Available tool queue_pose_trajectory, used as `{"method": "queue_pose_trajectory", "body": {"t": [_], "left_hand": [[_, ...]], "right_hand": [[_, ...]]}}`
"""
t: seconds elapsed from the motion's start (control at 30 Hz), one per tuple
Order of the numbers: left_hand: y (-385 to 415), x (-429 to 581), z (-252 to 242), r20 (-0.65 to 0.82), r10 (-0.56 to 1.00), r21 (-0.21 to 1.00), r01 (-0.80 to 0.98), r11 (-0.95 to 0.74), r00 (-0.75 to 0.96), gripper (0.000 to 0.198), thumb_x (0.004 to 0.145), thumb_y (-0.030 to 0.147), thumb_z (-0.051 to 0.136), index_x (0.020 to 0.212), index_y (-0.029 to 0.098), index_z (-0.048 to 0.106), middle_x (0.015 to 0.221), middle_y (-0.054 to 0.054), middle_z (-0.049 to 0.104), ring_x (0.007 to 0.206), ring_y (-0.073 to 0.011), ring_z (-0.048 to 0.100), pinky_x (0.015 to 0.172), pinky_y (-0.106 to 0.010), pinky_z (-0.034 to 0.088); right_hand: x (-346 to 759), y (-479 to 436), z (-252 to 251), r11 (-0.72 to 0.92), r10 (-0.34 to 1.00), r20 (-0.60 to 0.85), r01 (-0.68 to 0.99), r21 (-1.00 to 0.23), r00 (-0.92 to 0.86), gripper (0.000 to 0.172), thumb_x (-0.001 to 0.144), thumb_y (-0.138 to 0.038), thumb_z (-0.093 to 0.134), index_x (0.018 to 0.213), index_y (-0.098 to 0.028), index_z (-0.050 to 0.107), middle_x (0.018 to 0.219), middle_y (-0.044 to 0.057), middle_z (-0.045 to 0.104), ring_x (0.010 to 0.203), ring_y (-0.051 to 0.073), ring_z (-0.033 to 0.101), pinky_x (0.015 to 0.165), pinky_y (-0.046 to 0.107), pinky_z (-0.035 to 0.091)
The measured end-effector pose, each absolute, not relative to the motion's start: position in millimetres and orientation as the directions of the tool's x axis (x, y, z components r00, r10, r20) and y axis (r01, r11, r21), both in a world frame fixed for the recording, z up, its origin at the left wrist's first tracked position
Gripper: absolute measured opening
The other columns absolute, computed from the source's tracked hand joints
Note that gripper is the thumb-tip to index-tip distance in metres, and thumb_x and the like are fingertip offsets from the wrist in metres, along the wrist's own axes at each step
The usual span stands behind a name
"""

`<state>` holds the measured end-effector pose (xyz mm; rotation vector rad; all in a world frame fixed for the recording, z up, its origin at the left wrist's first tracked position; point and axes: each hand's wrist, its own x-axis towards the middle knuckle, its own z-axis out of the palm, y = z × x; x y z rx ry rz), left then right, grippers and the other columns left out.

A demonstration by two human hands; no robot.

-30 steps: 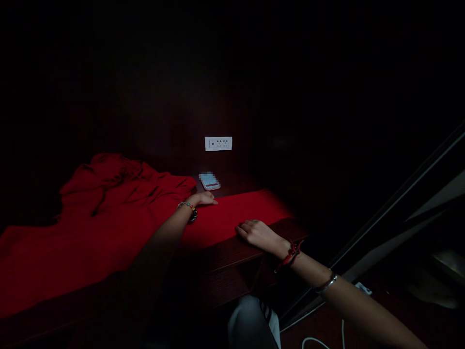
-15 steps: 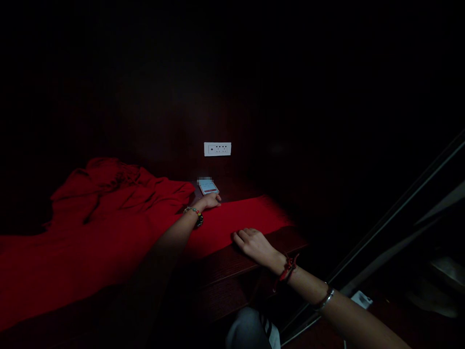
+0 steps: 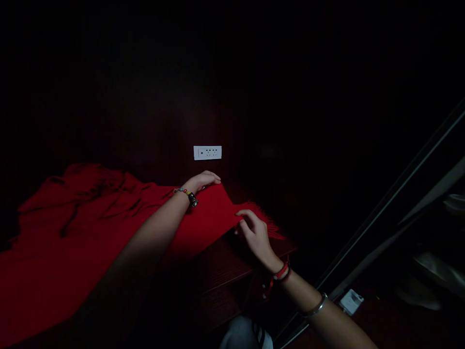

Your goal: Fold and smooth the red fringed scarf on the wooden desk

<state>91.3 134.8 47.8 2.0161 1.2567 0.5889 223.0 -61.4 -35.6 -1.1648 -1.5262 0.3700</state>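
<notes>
R hand (image 3: 257, 240): fingers pinched on cloth's (image 3: 209, 211) nr edge, worktop (image 3: 225, 274) below, fringe (image 3: 269, 222) just right. L hand (image 3: 202, 180): fingers looked clamped on far edge, thumb hidden. Cloth spread left from both, prob. light, soft, floppy, not slippery; best pinched at edges, 2 hands, to avoid sag. Vs 0.5 s earlier: end lifted betw. hands, fringe showing, phone by L fingers no longer clear.

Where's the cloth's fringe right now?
In the head view, the fringe is right of centre, just beyond the right hand, below and to the right of the wall socket.
</notes>
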Motion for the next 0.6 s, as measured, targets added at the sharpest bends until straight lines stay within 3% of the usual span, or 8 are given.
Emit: {"method": "queue_pose_trajectory", "body": {"t": [0.07, 0.17, 0.3, 0.37, 0.43, 0.53, 0.6], "left_hand": [[136.6, 104.8, 54.4, 0.026, 0.903, 0.749, 0.590, -0.303, 0.430, 0.034, 0.068, 0.017, 0.053, 0.101, 0.013, 0.057, 0.092, -0.005, 0.062, 0.073, -0.0124, 0.055, 0.057, -0.020, 0.043], [139.4, 129.4, 51.7, 0.023, 0.902, 0.750, 0.589, -0.301, 0.431, 0.032, 0.068, 0.015, 0.052, 0.099, 0.012, 0.058, 0.086, -0.005, 0.063, 0.067, -0.0111, 0.055, 0.056, -0.020, 0.043], [145.3, 165.4, 31.4, 0.033, 0.895, 0.737, 0.594, -0.323, 0.445, 0.028, 0.068, 0.012, 0.051, 0.095, 0.011, 0.060, 0.082, -0.004, 0.064, 0.064, -0.0101, 0.056, 0.055, -0.019, 0.043], [149.3, 182.9, 17.7, 0.042, 0.890, 0.720, 0.604, -0.342, 0.454, 0.027, 0.068, 0.012, 0.052, 0.094, 0.011, 0.060, 0.081, -0.004, 0.064, 0.063, -0.0102, 0.056, 0.055, -0.019, 0.043], [153.1, 198.1, 3.1, 0.056, 0.887, 0.692, 0.622, -0.365, 0.458, 0.026, 0.068, 0.012, 0.053, 0.093, 0.012, 0.061, 0.081, -0.004, 0.065, 0.064, -0.0110, 0.057, 0.056, -0.019, 0.043], [156.3, 212.8, -19.6, 0.072, 0.881, 0.632, 0.661, -0.403, 0.468, 0.023, 0.066, 0.012, 0.055, 0.087, 0.013, 0.063, 0.084, -0.004, 0.065, 0.071, -0.0121, 0.058, 0.061, -0.018, 0.043], [155.9, 216.3, -34.2, 0.065, 0.874, 0.584, 0.692, -0.424, 0.481, 0.022, 0.065, 0.011, 0.055, 0.085, 0.014, 0.063, 0.086, -0.004, 0.065, 0.075, -0.0127, 0.058, 0.063, -0.018, 0.042]], "right_hand": [[228.3, -56.5, -30.5, 0.455, 0.843, 0.504, 0.251, -0.854, 0.187, 0.017, 0.077, -0.023, 0.040, 0.089, -0.018, 0.050, 0.051, -0.004, 0.052, 0.047, 0.011, 0.051, 0.048, 0.021, 0.040], [244.3, -49.2, -30.0, 0.437, 0.869, 0.433, 0.037, -0.899, 0.239, 0.015, 0.074, -0.024, 0.044, 0.085, -0.017, 0.050, 0.049, -0.005, 0.051, 0.044, 0.010, 0.048, 0.045, 0.020, 0.038], [277.0, -42.8, -42.7, 0.398, 0.873, 0.379, 0.001, -0.918, 0.306, 0.014, 0.072, -0.025, 0.045, 0.084, -0.018, 0.050, 0.049, -0.005, 0.052, 0.043, 0.010, 0.047, 0.044, 0.021, 0.037], [293.8, -42.8, -50.9, 0.353, 0.866, 0.374, 0.124, -0.927, 0.330, 0.015, 0.074, -0.026, 0.042, 0.085, -0.018, 0.050, 0.051, -0.004, 0.052, 0.044, 0.011, 0.048, 0.044, 0.021, 0.037], [307.6, -45.7, -57.5, 0.282, 0.854, 0.404, 0.362, -0.889, 0.328, 0.016, 0.075, -0.023, 0.039, 0.085, -0.018, 0.052, 0.055, -0.002, 0.054, 0.048, 0.012, 0.050, 0.047, 0.022, 0.038], [318.0, -53.5, -63.3, 0.178, 0.850, 0.478, 0.732, -0.657, 0.222, 0.020, 0.074, -0.013, 0.038, 0.084, -0.018, 0.054, 0.073, 0.003, 0.059, 0.066, 0.014, 0.055, 0.060, 0.023, 0.040], [318.1, -58.9, -65.5, 0.094, 0.881, 0.450, 0.878, -0.469, 0.147, 0.025, 0.074, -0.009, 0.037, 0.089, -0.018, 0.054, 0.083, 0.005, 0.059, 0.073, 0.014, 0.054, 0.064, 0.022, 0.039]]}}
